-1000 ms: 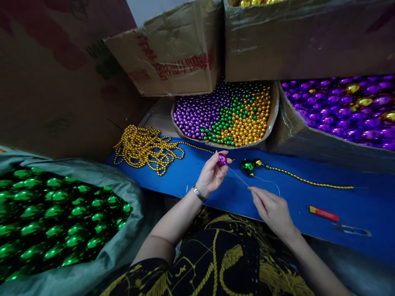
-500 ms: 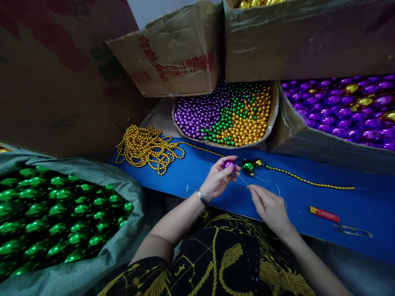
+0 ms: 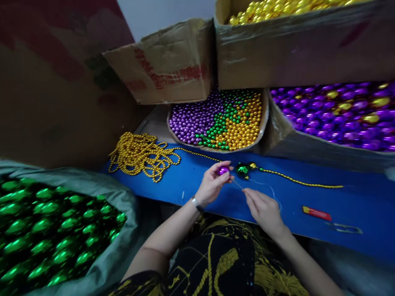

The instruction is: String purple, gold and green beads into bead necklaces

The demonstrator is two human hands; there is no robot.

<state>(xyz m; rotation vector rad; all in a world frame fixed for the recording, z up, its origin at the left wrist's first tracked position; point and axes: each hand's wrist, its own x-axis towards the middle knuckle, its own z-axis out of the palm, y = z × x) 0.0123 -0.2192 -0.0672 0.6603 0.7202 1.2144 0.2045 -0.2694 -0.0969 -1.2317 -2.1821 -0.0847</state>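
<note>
Fingers of the left hand (image 3: 212,181) partly cover the purple ball (image 3: 223,169), gripped above the blue bench (image 3: 216,193); its hole is hidden. The right hand (image 3: 262,207) pinches a thin needle (image 3: 237,184), blurred, its far tip unclear. The needle's long axis slants from the right fingertips forward and leftward to the ball.
</note>
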